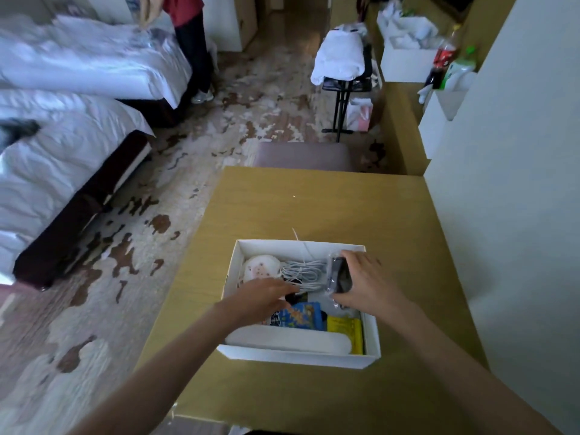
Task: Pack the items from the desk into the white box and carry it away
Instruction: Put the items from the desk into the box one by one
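Packing nears completion: the open white cardboard box (pixel 298 356) sits on the near part of the yellow-brown wooden desk (pixel 314 202). The right hand (pixel 364 284) grips a dark plastic-wrapped device (pixel 337 274); it should settle flat beside the coiled grey cable (pixel 303 273). The left hand (pixel 263 298) rests loosely spread, holding nothing. Farther off: patterned carpet (pixel 188 146).

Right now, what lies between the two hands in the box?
In the head view, coiled white cables lie between the left hand and right hand.
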The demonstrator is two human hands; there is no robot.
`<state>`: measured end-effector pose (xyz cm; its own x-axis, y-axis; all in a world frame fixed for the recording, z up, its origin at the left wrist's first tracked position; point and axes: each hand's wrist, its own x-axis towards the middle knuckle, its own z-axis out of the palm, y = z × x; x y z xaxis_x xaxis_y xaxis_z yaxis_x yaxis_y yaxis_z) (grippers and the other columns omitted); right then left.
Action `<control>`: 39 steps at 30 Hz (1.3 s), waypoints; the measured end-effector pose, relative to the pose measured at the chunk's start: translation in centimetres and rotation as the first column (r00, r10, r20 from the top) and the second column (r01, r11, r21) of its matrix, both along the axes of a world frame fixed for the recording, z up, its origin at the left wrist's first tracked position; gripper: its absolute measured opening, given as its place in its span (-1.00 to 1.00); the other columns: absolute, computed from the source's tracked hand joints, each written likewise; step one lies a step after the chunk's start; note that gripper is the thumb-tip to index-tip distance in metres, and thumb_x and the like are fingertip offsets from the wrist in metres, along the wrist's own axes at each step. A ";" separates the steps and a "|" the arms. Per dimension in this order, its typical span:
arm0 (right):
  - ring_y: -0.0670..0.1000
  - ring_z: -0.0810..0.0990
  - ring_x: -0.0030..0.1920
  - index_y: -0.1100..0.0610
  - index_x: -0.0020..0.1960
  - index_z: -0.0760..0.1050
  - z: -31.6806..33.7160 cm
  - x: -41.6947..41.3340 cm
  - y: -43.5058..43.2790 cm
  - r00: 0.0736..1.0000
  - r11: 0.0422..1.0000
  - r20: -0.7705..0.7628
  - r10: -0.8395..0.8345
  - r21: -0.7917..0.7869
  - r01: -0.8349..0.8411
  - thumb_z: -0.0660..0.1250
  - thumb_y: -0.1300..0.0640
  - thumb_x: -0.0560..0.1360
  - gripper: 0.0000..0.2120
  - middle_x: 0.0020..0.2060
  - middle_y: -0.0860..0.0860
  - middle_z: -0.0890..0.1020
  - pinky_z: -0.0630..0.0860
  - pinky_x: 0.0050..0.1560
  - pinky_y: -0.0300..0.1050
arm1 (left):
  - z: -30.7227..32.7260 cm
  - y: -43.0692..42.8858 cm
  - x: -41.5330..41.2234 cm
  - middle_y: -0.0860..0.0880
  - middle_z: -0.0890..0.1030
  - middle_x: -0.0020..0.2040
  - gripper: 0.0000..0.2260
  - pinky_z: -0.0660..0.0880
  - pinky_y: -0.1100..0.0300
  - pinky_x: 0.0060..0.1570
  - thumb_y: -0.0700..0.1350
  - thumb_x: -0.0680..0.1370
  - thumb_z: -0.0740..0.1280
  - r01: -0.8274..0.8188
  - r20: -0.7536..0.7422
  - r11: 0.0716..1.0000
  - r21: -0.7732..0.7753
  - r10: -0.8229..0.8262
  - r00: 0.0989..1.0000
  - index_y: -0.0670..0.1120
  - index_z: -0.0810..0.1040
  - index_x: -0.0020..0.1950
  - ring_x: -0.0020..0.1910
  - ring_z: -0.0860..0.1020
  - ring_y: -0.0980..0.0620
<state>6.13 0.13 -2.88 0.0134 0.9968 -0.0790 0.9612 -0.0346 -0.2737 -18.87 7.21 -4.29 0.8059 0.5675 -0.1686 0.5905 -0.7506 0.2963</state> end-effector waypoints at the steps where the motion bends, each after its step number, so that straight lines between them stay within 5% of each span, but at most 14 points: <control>1: 0.13 0.41 0.25 0.07 0.43 0.15 -0.1 -0.2 0.1 0.999 1.000 0.046 0.011 -0.006 -0.010 0.40 -0.28 0.30 -0.15 0.29 0.09 0.44 0.38 0.26 0.07 | -0.3 -0.3 0.2 0.02 0.55 0.24 -0.63 0.43 0.16 0.05 -0.02 0.57 0.26 0.026 -0.021 1.000 0.002 -0.026 0.999 0.06 0.39 0.39 0.21 0.50 0.02; 7: 0.18 0.36 0.32 0.14 0.49 0.11 -0.2 -1.7 0.7 0.951 0.994 0.291 0.103 -0.061 -0.089 0.26 -0.31 0.39 -0.15 0.32 0.16 0.43 0.29 0.32 0.17 | 0.2 -0.2 -0.8 0.03 0.58 0.18 -0.71 0.47 0.14 0.07 0.05 0.60 0.19 -0.095 0.064 0.990 -0.108 0.102 0.993 0.06 0.47 0.30 0.15 0.52 0.07; 14: 0.16 0.39 0.29 0.11 0.51 0.11 0.9 -0.9 1.9 0.959 0.996 0.271 0.087 -0.008 -0.088 0.23 -0.39 0.35 -0.09 0.31 0.15 0.44 0.33 0.31 0.13 | 2.1 2.4 -2.3 -0.02 0.63 -0.05 -0.83 0.56 -0.01 -0.15 -0.11 0.60 0.20 -0.286 0.306 0.958 0.037 0.261 0.915 -0.08 0.58 0.05 -0.13 0.58 -0.01; 18: 0.14 0.39 0.29 0.11 0.52 0.09 1.3 -0.5 2.5 0.961 0.994 0.260 0.097 -0.069 -0.082 0.21 -0.40 0.33 -0.06 0.31 0.14 0.42 0.39 0.27 0.11 | 2.2 2.9 0.0 -0.08 0.63 -0.03 -0.85 0.57 0.02 -0.18 -0.15 0.56 0.27 -0.069 0.327 0.956 0.285 -0.030 0.945 -0.13 0.60 0.05 -0.06 0.58 -0.08; 21: 0.13 0.37 0.30 0.08 0.52 0.08 1.3 -0.3 2.5 0.969 0.991 0.233 0.082 -0.125 -0.054 0.24 -0.36 0.33 -0.09 0.35 0.12 0.40 0.40 0.27 0.10 | 1.3 3.4 3.5 -0.09 0.58 0.16 -0.76 0.50 0.01 0.04 -0.07 0.56 0.25 0.118 0.183 0.951 0.287 -0.176 0.967 -0.12 0.54 0.17 0.13 0.52 -0.10; 26: 0.10 0.40 0.29 0.03 0.49 0.10 1.6 0.3 2.4 0.985 0.985 0.170 0.016 -0.172 0.014 0.27 -0.31 0.34 -0.15 0.35 0.06 0.40 0.40 0.27 0.09 | -1.4 4.9 7.5 -0.06 0.41 0.39 -0.60 0.43 0.04 0.10 0.02 0.56 0.24 0.239 -0.084 0.956 0.169 -0.228 0.970 -0.10 0.39 0.36 0.32 0.39 -0.06; 31: 0.09 0.37 0.33 0.02 0.48 0.12 1.5 -0.1 2.0 0.988 0.990 0.153 -0.020 -0.133 0.041 0.30 -0.29 0.36 -0.18 0.37 0.05 0.38 0.36 0.32 0.10 | -3.6 6.0 8.3 -0.13 0.28 0.45 -0.42 0.47 -0.02 0.17 0.14 0.50 0.30 0.310 -0.081 0.930 0.199 -0.300 0.951 -0.13 0.30 0.41 0.39 0.29 -0.14; 39: 0.09 0.34 0.35 -0.02 0.50 0.07 1.1 -0.4 2.0 0.986 0.983 0.147 -0.072 -0.158 0.095 0.23 -0.30 0.34 -0.18 0.40 0.01 0.32 0.34 0.32 0.13 | -4.8 6.7 8.4 -0.12 0.33 0.36 -0.55 0.47 0.00 0.06 0.14 0.48 0.30 0.343 -0.044 0.914 0.217 -0.342 0.939 -0.06 0.45 0.28 0.31 0.32 -0.12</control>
<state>5.68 2.14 -1.78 0.1187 0.9653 -0.2325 0.9814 -0.1497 -0.1201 -10.52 13.87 -9.11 0.9568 0.2804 -0.0768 0.2872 -0.9527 0.0998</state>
